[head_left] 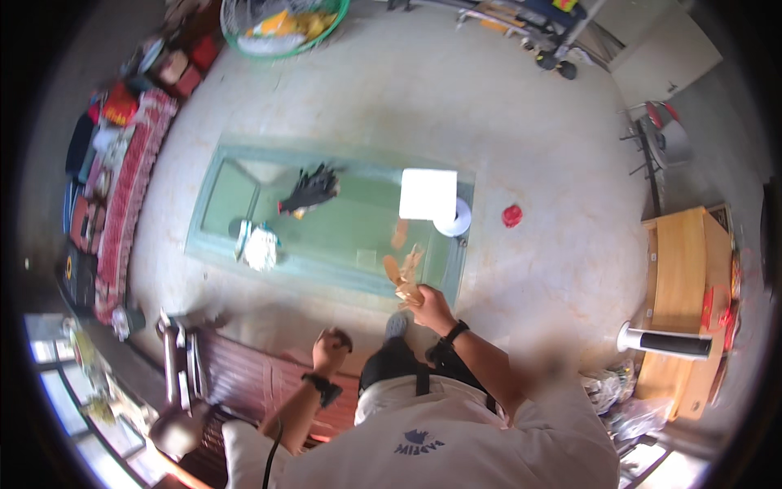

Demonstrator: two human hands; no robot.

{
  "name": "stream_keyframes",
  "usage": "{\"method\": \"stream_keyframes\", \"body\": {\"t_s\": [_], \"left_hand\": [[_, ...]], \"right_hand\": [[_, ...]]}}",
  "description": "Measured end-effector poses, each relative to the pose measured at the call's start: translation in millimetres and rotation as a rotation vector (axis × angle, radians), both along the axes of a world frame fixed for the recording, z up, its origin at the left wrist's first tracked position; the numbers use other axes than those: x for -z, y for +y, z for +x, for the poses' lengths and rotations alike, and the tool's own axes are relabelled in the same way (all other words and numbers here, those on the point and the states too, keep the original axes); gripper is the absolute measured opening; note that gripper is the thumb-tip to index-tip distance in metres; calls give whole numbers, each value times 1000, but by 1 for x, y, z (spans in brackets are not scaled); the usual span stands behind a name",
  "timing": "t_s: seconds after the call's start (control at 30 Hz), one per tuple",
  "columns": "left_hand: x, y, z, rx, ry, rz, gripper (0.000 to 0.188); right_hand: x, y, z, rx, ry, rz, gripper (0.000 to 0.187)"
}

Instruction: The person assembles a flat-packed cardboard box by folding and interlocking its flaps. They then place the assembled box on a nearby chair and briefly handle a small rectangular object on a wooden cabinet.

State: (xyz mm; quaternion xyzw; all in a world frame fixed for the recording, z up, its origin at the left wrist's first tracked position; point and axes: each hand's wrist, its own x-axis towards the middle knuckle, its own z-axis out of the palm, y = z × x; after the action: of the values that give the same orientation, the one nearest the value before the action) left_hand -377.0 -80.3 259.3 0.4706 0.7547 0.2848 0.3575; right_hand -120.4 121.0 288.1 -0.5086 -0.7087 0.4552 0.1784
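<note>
My right hand [432, 310] is closed around a tan bundle [407, 277] of wrinkled strips with a flat, rounded brown end; I cannot tell its exact kind. It is held up over the near edge of a low glass-topped table [334, 277] with a pale green frame. Lower and to the left, my left hand [329, 354] is curled shut beside the table's near side. Something small and dark brown shows at its fingers, too unclear to name. A white square [429, 194] and a white roll [454, 218] lie on the table's right end.
Dark gloves [309, 189] and a crumpled white bundle [260, 248] lie on the table. A red object [511, 216] sits on the floor. Behind me stands a reddish-brown wooden bench [244, 371]. A cloth-covered seat [134, 187] lines the left, a wooden cabinet [672, 285] the right.
</note>
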Motion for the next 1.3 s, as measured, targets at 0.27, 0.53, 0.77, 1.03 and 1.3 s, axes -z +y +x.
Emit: {"method": "stream_keyframes", "body": {"t_s": [0.27,0.53,0.77,1.03,1.3], "left_hand": [[-43,22,4,-375,-282,-92,11],[-58,129,87,175,-532,93,14],[-131,227,232,944,-218,544,16],[-177,270,471,1243,-666,113,34],[-186,316,651,1383,-720,-266,41]], "right_hand": [[22,39,-59,198,-202,229,95],[-61,4,46,-258,93,-482,62],[-45,-29,188,208,757,-479,38],[-127,-65,385,636,667,-64,30],[-157,-61,530,699,400,186,35]]}}
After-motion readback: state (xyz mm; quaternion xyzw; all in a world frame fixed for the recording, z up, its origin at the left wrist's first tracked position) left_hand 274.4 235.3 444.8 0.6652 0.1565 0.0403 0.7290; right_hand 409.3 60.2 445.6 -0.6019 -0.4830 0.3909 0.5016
